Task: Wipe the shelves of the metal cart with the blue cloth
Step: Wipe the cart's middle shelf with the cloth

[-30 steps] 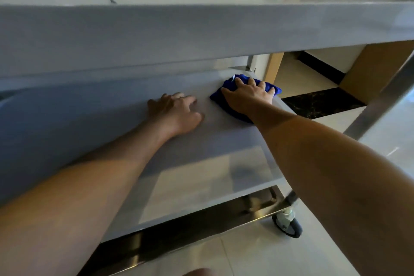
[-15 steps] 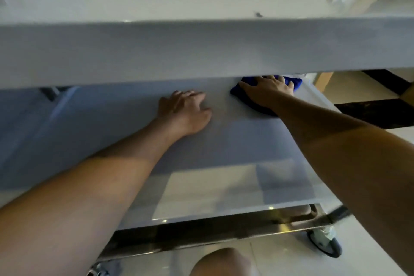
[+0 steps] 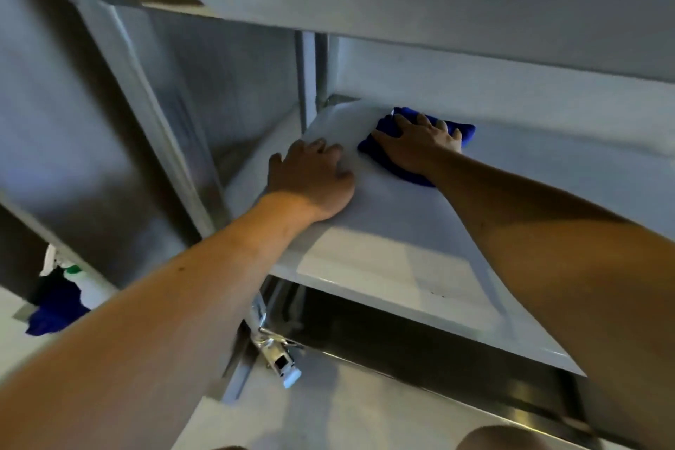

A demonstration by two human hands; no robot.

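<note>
Both hands had slid over to the shelf's left end since a second ago, so the cart's corner post [image 3: 306, 84] now showed at 12 o'clock instead of the right edge. Nearest the camera, the middle shelf [image 3: 401, 267] of the metal cart [image 3: 438, 7] ran out from 6 o'clock. On it the left hand [image 3: 310, 177] lay flat, fingers loosely spread, holding nothing, just bracing. A bit further in, at its 2 o'clock, the right hand [image 3: 416, 150] pressed palm-down with spread fingers on the bunched blue cloth [image 3: 387, 150], close to the back corner. So, mid-wipe on the middle shelf I'd say. Next probably calls for pushing the cloth right into that corner, then sweeping back toward 3 o'clock.
</note>
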